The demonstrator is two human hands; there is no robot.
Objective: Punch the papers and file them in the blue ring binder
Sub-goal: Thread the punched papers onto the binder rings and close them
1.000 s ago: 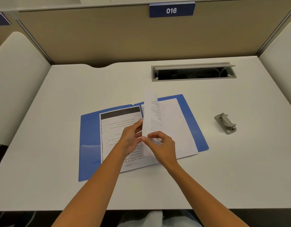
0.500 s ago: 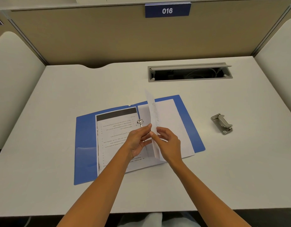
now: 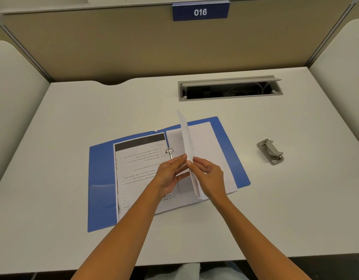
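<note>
The blue ring binder (image 3: 101, 186) lies open on the white desk. A printed page (image 3: 138, 164) rests on its left half and blank white sheets (image 3: 213, 150) on its right half. A metal ring (image 3: 169, 152) stands at the spine. One sheet (image 3: 186, 138) is held up almost on edge above the spine. My left hand (image 3: 170, 172) pinches this sheet from the left and my right hand (image 3: 209, 176) pinches it from the right. The grey hole punch (image 3: 271, 151) sits apart on the desk to the right.
A cable slot (image 3: 230, 88) with its lid up is set into the desk behind the binder. Beige partition walls (image 3: 114, 45) close the desk at the back and both sides, with a sign reading 016 (image 3: 200, 12).
The raised sheet has swung from facing me to nearly edge-on and moved right over the spine. Both hands moved with it, and the metal ring has come into view.
</note>
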